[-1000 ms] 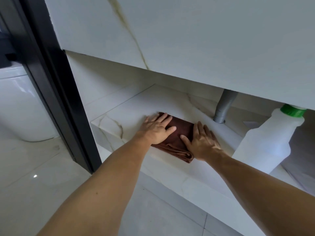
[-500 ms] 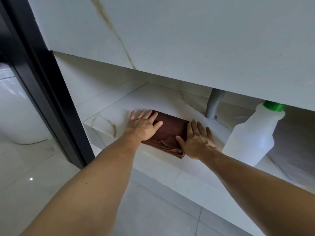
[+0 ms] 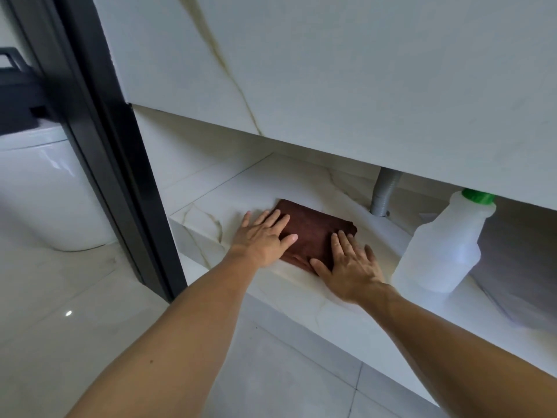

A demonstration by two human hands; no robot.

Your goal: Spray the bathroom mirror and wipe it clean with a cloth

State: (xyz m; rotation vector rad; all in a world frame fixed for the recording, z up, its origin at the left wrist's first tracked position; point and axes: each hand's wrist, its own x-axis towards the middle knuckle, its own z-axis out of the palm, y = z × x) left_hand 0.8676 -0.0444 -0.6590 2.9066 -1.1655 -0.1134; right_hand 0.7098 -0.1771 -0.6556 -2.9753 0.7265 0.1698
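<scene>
A folded dark brown cloth (image 3: 316,230) lies flat on the low marble shelf (image 3: 211,206) under the vanity. My left hand (image 3: 262,239) rests flat on the cloth's left edge, fingers straight and spread. My right hand (image 3: 349,263) lies flat over the cloth's near right corner, fingers straight, thumb along the front fold. Neither hand curls around the cloth. No mirror or spray bottle shows in this view.
A white plastic jug with a green cap (image 3: 443,245) stands on the shelf to the right of my right hand. Behind the cloth rises a grey drain pipe (image 3: 384,191). The vanity front (image 3: 331,70) overhangs. At left are a black door frame (image 3: 114,152) and a toilet (image 3: 39,188).
Both hands have slid slightly outward on the cloth and stay flat on it. The camera view has shifted; the cloth stays on the shelf.
</scene>
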